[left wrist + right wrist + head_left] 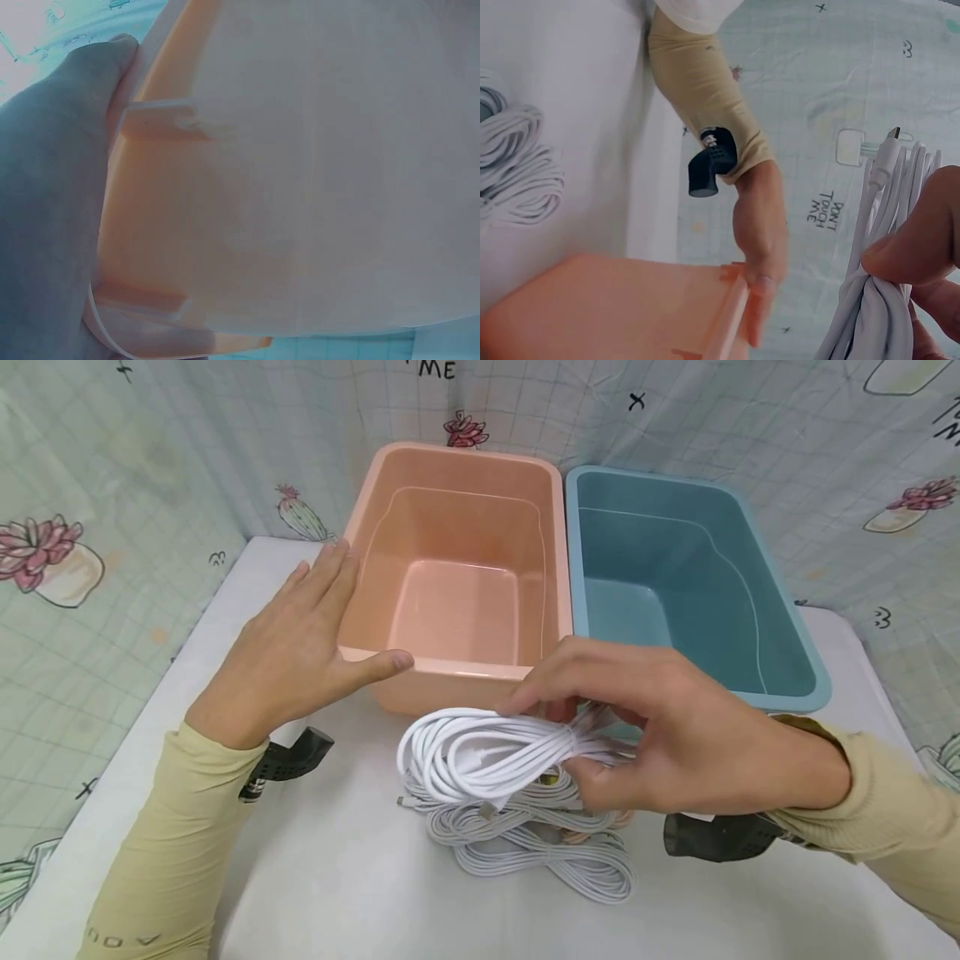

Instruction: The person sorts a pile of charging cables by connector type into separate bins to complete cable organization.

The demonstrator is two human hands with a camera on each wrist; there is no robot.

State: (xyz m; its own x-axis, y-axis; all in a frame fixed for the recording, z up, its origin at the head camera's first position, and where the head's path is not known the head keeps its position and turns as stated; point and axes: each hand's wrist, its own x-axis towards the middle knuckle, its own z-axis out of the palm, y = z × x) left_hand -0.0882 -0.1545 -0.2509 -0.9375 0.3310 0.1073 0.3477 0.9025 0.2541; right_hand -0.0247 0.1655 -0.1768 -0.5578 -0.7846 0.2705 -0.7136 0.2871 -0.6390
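The right hand [663,735] pinched a glossy white looped cable bundle [517,752] while the left hand [292,635], fingers straight, rested on the smooth peach rectangular plastic bin [450,522]. A loose pinch might have dropped the slick coils (plastic-sheathed, apparently) onto the greyish-white coiled cables [547,857] below the right hand.

A right hand [667,735] hides part of a coiled white cable [465,747] and the near-left corner of a rectangular blue plastic bin [697,560]; the white tabletop [330,877] has its near edge cropped.
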